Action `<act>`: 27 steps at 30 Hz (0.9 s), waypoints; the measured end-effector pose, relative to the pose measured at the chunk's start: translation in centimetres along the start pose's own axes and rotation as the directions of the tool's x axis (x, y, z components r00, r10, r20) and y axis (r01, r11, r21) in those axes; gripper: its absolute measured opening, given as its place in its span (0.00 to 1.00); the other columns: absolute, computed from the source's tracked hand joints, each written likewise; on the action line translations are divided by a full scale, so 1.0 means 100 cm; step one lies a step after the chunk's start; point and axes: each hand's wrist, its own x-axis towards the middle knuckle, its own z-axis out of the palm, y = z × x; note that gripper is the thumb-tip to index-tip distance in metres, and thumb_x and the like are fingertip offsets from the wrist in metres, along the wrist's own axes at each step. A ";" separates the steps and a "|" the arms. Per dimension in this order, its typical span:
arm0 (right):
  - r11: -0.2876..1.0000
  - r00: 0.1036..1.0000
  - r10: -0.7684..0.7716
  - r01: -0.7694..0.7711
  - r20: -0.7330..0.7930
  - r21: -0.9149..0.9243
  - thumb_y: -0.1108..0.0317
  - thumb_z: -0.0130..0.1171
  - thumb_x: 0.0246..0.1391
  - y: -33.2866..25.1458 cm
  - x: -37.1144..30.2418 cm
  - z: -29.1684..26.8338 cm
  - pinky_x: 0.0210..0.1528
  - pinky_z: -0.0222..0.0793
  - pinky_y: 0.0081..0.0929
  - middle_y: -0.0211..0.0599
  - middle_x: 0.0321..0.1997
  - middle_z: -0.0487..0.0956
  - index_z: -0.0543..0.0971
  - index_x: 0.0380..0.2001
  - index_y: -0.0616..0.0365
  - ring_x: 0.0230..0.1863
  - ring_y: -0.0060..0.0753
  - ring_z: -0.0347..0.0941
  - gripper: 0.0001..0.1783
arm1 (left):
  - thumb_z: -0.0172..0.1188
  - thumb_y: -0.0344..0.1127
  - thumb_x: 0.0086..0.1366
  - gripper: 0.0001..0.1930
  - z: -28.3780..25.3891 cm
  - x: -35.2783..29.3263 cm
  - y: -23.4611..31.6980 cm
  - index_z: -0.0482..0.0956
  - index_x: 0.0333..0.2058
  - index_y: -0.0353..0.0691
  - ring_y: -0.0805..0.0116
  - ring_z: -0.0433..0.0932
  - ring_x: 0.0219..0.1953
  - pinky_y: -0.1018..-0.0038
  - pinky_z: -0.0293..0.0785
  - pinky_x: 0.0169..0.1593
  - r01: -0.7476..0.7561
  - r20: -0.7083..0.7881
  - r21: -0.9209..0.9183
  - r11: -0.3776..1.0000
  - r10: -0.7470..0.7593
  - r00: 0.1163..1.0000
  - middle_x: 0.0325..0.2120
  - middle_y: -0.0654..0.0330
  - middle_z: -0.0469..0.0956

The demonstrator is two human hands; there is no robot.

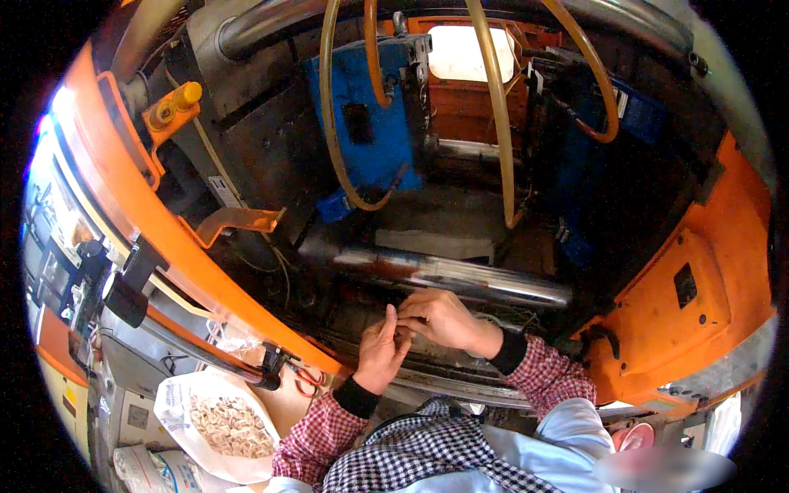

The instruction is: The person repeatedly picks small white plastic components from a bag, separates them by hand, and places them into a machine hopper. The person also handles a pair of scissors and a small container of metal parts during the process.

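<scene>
My left hand [381, 352] and my right hand [442, 320] meet in front of the machine's opening, just nearer than a shiny steel bar [460, 277]. Both hands are closed, with their fingertips pinched together at one spot. Whatever lies between the fingers is too small or too hidden to make out. Beyond the bar stand a blue mould half [362, 123] on the left and a darker blue mould half [575, 177] on the right, with a gap between them. To the left of my left forearm sits an open white sack [177, 411] of small beige parts [234, 426].
Yellowish hoses [493, 107] hang in front of the moulds. An orange door frame [238, 304] with a black handle bar curves along the left. Red-handled pliers or scissors [308, 378] lie beside the sack. An orange panel [682, 304] bounds the right side.
</scene>
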 end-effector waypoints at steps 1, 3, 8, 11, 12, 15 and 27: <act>1.000 1.000 -0.030 0.030 0.003 -0.002 0.73 0.61 0.41 0.005 0.001 0.001 0.35 0.70 0.35 0.41 0.29 0.78 0.79 0.26 0.61 0.33 0.44 0.74 0.05 | 0.46 0.41 0.68 0.16 0.003 -0.003 0.003 0.73 0.43 0.33 0.69 0.73 0.34 0.74 0.70 0.37 -0.088 -0.030 0.101 0.991 0.091 0.995 0.32 0.59 0.76; 0.999 0.993 -0.046 0.043 -0.108 -0.028 0.69 0.60 0.43 0.023 0.010 0.005 0.36 0.70 0.38 0.41 0.28 0.77 0.79 0.25 0.59 0.32 0.46 0.73 0.05 | 0.45 0.44 0.68 0.18 0.003 -0.003 0.006 0.74 0.40 0.32 0.71 0.72 0.33 0.75 0.71 0.37 -0.081 -0.046 -0.104 0.991 0.077 0.996 0.33 0.58 0.76; 0.987 0.539 0.143 -0.142 -0.830 0.078 0.73 0.58 0.49 0.110 0.110 -0.035 0.36 0.69 0.27 0.42 0.31 0.79 0.79 0.29 0.62 0.33 0.38 0.76 0.04 | 0.43 0.39 0.69 0.17 -0.010 -0.013 -0.005 0.68 0.46 0.29 0.66 0.73 0.40 0.72 0.71 0.45 0.085 0.103 -0.646 0.759 -0.024 0.994 0.40 0.52 0.74; 0.898 0.340 0.219 -0.437 -0.915 0.052 0.67 0.60 0.49 0.183 0.172 -0.069 0.37 0.69 0.31 0.46 0.31 0.80 0.80 0.30 0.66 0.33 0.41 0.76 0.11 | 0.40 0.32 0.69 0.16 -0.010 -0.021 -0.018 0.65 0.50 0.29 0.60 0.75 0.44 0.69 0.72 0.48 0.164 0.195 -0.523 0.836 -0.070 0.978 0.44 0.50 0.73; 0.874 0.279 0.263 -0.474 -0.923 0.106 0.67 0.59 0.50 0.210 0.187 -0.080 0.39 0.69 0.32 0.48 0.32 0.79 0.80 0.31 0.65 0.34 0.44 0.76 0.11 | 0.39 0.32 0.69 0.16 -0.007 -0.026 -0.006 0.65 0.50 0.29 0.60 0.76 0.43 0.69 0.73 0.47 0.221 0.231 -0.448 0.866 -0.127 0.965 0.45 0.50 0.73; 0.872 0.233 0.180 -0.487 -0.956 0.046 0.66 0.59 0.49 0.250 0.221 -0.087 0.41 0.68 0.37 0.49 0.34 0.79 0.81 0.32 0.64 0.36 0.49 0.76 0.11 | 0.37 0.35 0.71 0.17 -0.011 -0.038 0.003 0.65 0.52 0.31 0.62 0.77 0.38 0.71 0.74 0.42 0.287 0.221 -0.341 0.895 -0.221 0.950 0.46 0.49 0.73; 0.867 0.308 0.243 -0.494 -0.920 0.064 0.70 0.57 0.48 0.261 0.238 -0.084 0.44 0.67 0.38 0.48 0.35 0.78 0.81 0.33 0.62 0.39 0.49 0.73 0.10 | 0.39 0.38 0.71 0.17 -0.013 -0.036 0.001 0.66 0.51 0.32 0.66 0.77 0.34 0.73 0.74 0.40 0.294 0.208 -0.387 0.874 -0.227 0.951 0.43 0.49 0.75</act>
